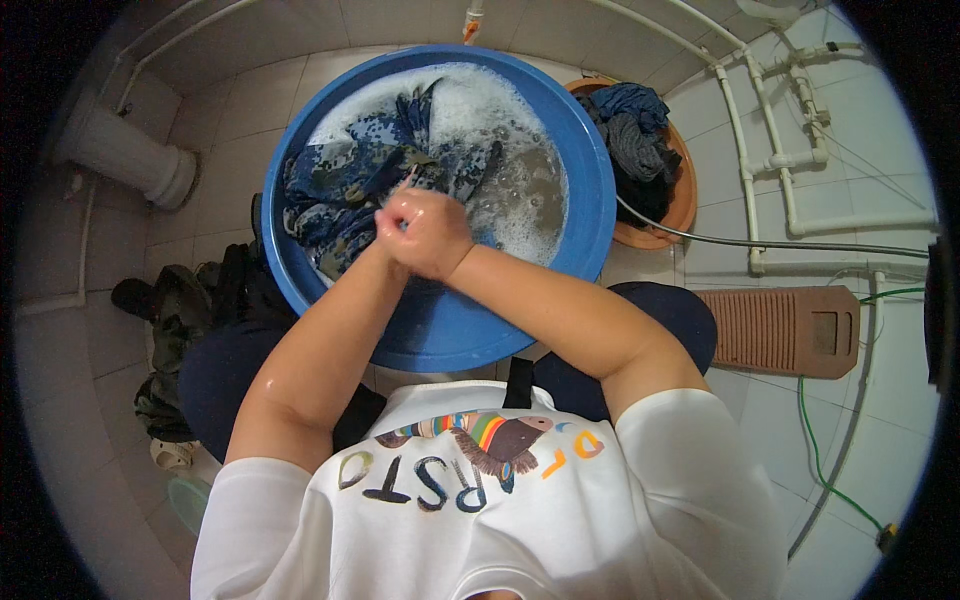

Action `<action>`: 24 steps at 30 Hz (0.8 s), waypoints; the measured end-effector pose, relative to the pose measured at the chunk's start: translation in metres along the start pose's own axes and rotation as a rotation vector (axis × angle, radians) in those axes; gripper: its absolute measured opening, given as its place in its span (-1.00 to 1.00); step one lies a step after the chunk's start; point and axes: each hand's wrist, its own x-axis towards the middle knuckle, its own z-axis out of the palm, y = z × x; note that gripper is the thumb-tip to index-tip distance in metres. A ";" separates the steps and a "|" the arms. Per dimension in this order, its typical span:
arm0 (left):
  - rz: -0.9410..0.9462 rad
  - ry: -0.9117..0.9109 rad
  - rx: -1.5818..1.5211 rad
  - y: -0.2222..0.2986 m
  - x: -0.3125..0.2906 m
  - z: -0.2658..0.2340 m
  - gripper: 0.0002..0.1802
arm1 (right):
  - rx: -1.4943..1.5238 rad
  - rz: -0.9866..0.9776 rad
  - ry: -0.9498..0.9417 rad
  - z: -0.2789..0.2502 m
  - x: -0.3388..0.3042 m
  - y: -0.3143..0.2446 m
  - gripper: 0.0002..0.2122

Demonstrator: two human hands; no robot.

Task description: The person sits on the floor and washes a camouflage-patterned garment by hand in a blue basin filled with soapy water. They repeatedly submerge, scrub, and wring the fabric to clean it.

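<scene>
A large round blue basin point(590, 200) holds sudsy, greyish water point(525, 190) and a wet blue-grey camouflage garment point(350, 165). Part of the garment bunches up above the foam. Over the basin's middle, my left hand point(391, 232) and my right hand point(440, 232) are pressed together, both closed on the garment's cloth. The right hand covers much of the left, and the gripped cloth is mostly hidden between them. Wet skin shines on both hands.
An orange-brown tub point(683, 190) of dark clothes point(635, 130) stands beyond the basin's right side, with a hose point(760, 243) passing it. A brown washboard point(760, 330) lies at my right. Dark clothes point(180, 320) are heaped at my left. White pipes point(745, 150) line the wall.
</scene>
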 end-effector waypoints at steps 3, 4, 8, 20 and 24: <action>-0.172 0.854 0.380 -0.001 0.020 0.078 -0.63 | -0.064 0.106 0.153 -0.005 0.003 0.053 -0.85; -0.214 0.957 0.384 0.001 0.025 0.094 -0.59 | -0.165 0.300 0.114 -0.018 0.011 0.060 -0.82; -0.273 0.820 0.241 0.002 0.026 0.103 -0.61 | -0.531 0.666 0.064 -0.066 0.003 0.119 -0.59; -0.132 0.953 0.531 -0.003 0.030 0.086 -0.63 | -0.287 0.725 0.098 -0.047 -0.005 0.140 -0.66; -0.341 0.940 0.304 0.008 0.034 0.096 -0.57 | -0.095 0.298 0.105 -0.024 0.001 0.058 -0.77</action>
